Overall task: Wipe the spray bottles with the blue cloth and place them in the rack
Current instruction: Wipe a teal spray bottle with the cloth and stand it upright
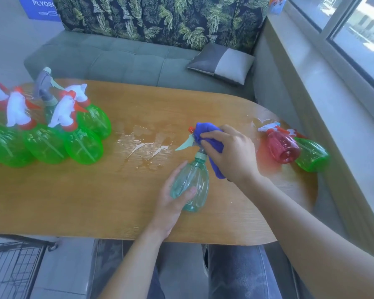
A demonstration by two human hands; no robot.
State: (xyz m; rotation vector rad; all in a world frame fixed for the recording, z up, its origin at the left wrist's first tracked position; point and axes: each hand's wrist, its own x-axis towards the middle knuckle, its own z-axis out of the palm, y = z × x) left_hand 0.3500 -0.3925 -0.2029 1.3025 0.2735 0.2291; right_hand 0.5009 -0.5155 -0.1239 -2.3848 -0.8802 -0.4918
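Observation:
A pale teal spray bottle (191,186) stands near the middle of the wooden table (95,201). My left hand (171,201) grips its body from the left. My right hand (229,154) holds the blue cloth (205,131) wrapped over the bottle's spray head, whose pale trigger and orange nozzle tip poke out to the left. Several green spray bottles (82,145) with white and orange heads stand grouped at the table's left end. A red bottle (283,147) and a green bottle (311,156) lie on their sides at the right end. A black wire rack (15,266) stands on the floor at lower left.
Water puddles (147,145) spread on the table between the green group and the held bottle. A grey-headed bottle (45,91) stands behind the green ones. A green sofa with a cushion (220,61) runs behind the table, and a window ledge lines the right.

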